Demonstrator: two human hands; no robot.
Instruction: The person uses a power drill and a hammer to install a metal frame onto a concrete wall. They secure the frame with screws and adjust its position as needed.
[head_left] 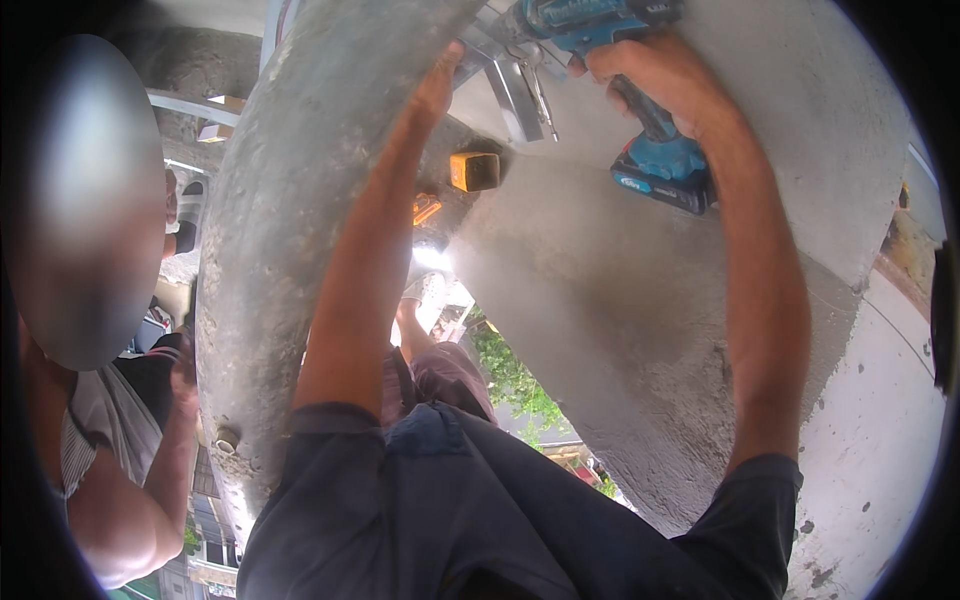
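Observation:
My right hand (pixel 650 75) is wrapped round the grip of a teal and black cordless drill (pixel 662 160), its battery at the bottom. The drill's front end points left, toward grey metal pieces at the top. My left hand (pixel 437 85) is raised beside the concrete column, against the edge of a grey metal piece (pixel 470 62). Most of its fingers are hidden, so its grip is unclear. Between my hands, a flat metal strip (pixel 514 98) slants down, and a thin silver metal tool or fitting (pixel 538 92) hangs beside it.
A rounded concrete column (pixel 290 200) stands left of my left arm. Rough plastered wall (pixel 600 270) spreads below the drill. A yellow open container (pixel 474 171) and an orange object (pixel 426 209) lie lower down. Another person (pixel 130 480) is at the far left, beyond the column.

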